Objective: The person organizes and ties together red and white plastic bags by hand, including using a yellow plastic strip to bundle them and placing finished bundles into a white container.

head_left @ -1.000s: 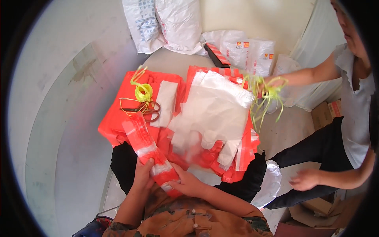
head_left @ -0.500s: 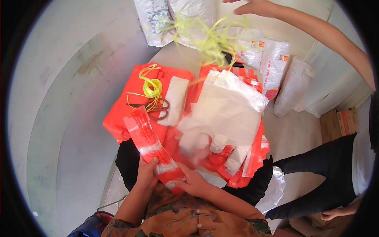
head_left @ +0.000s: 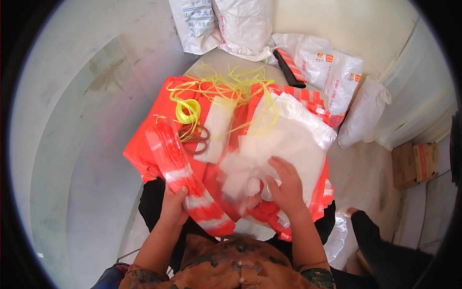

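Note:
My left hand [head_left: 174,206] grips the edge of a long folded bundle of red plastic bags [head_left: 201,204] with pale translucent bands, slanting across my lap. My right hand [head_left: 288,188] has its fingers apart and is over the crumpled lower part of a stack of thin white plastic bags [head_left: 288,137]; whether it touches them I cannot tell. More red bags [head_left: 144,149] lie under everything. Between the hands and the far side sit scissors [head_left: 202,144] with brown handles, partly covered, a coil of yellow plastic twine [head_left: 188,111] and a folded white strip [head_left: 219,127].
Loose yellow strands [head_left: 236,84] spread over the far edge of the pile. Behind it, a black and red item [head_left: 289,70] lies near white sacks [head_left: 245,29]. Cardboard boxes [head_left: 404,164] stand at the right. A person's dark-clothed leg [head_left: 385,245] shows at lower right.
My right hand has left the red bundle and moved right onto the white bags. The tossed yellow strands have come down on the pile. The other person's outstretched arm is gone from view.

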`<state>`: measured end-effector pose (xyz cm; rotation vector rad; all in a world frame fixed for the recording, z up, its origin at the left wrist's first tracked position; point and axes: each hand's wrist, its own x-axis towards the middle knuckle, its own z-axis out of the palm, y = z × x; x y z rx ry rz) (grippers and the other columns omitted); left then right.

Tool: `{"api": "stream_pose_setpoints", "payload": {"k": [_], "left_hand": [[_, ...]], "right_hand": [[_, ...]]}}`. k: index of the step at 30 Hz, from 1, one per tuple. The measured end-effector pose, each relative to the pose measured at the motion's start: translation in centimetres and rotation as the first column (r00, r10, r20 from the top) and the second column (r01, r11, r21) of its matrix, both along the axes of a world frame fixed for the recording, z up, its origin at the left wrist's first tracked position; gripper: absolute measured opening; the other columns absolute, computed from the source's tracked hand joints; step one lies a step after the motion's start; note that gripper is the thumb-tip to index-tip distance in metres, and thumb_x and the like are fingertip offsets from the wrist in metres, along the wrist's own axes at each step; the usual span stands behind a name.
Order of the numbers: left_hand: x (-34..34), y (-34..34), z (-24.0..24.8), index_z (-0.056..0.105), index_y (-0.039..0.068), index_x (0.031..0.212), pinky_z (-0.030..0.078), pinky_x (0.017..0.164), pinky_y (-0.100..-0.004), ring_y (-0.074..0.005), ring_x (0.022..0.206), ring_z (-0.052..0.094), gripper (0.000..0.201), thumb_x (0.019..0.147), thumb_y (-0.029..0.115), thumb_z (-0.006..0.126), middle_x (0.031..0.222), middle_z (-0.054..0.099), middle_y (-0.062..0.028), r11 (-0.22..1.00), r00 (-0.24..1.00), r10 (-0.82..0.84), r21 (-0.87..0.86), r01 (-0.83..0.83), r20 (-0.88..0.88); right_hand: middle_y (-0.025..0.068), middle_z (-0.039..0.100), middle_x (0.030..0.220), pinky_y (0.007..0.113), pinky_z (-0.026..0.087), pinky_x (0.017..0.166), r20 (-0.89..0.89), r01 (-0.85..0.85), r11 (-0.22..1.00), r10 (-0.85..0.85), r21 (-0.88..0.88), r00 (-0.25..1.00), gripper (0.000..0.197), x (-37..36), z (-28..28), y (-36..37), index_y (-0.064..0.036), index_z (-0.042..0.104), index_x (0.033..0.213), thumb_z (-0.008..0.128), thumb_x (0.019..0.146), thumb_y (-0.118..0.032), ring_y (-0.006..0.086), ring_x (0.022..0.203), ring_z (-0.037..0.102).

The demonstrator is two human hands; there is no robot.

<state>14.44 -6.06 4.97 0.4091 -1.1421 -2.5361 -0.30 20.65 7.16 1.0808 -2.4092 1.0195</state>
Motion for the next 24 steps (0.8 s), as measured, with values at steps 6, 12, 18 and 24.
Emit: {"api": "stream_pose_setpoints", "payload": {"k": [6,12,18,24], "left_hand": [[-3.2,-1.0,-2.7,0.043,0.005,0.141,0.048,0.104,-0.0423,-0.0256,0.123,0.058,0.061,0.090,0.021,0.072,0.136,0.057,-0.0100,0.981,0.974,-0.174,0.058,0.184,-0.143],[-4.0,-1.0,-2.9,0.046,0.006,0.138,0.052,0.097,-0.0401,-0.0223,0.113,0.063,0.060,0.088,0.021,0.075,0.126,0.062,-0.0088,0.923,0.923,-0.337,0.127,0.363,-0.185],[-4.1,-0.1,-1.6,0.045,0.004,0.138,0.054,0.094,-0.0374,-0.0247,0.110,0.064,0.066,0.085,0.026,0.077,0.135,0.057,-0.0135,0.905,0.921,-0.358,0.186,0.383,-0.151],[-4.9,1.6,-0.2,0.046,0.003,0.137,0.053,0.095,-0.0363,-0.0208,0.110,0.063,0.062,0.088,0.027,0.074,0.135,0.056,-0.0111,0.899,0.910,-0.391,0.157,0.409,-0.135]], "right_hand": [[0.0201,0.055,0.135,0.047,0.044,0.104,-0.055,0.251,0.968,-0.250,0.005,0.967,0.042,-8.8,-5.0,-3.9,-0.0068,0.060,0.130,0.064,0.089,-0.015,0.0386,0.122,0.052],[0.0192,0.060,0.122,0.046,0.045,0.101,0.041,0.350,0.881,-0.382,0.319,0.923,0.030,-13.1,-4.5,-7.9,-0.0019,0.065,0.117,0.058,0.092,-0.017,0.0408,0.117,0.053],[0.0180,0.064,0.108,0.040,0.051,0.090,0.149,-0.212,0.960,0.240,-0.182,0.959,0.023,-2.1,0.6,-10.3,-0.0001,0.067,0.110,0.062,0.088,-0.004,0.0367,0.102,0.062],[0.0118,0.064,0.096,0.035,0.052,0.081,0.443,-0.202,0.965,0.256,-0.167,0.859,0.018,2.9,-0.1,-6.1,-0.0017,0.066,0.100,0.056,0.086,0.004,0.0284,0.091,0.064]]}}
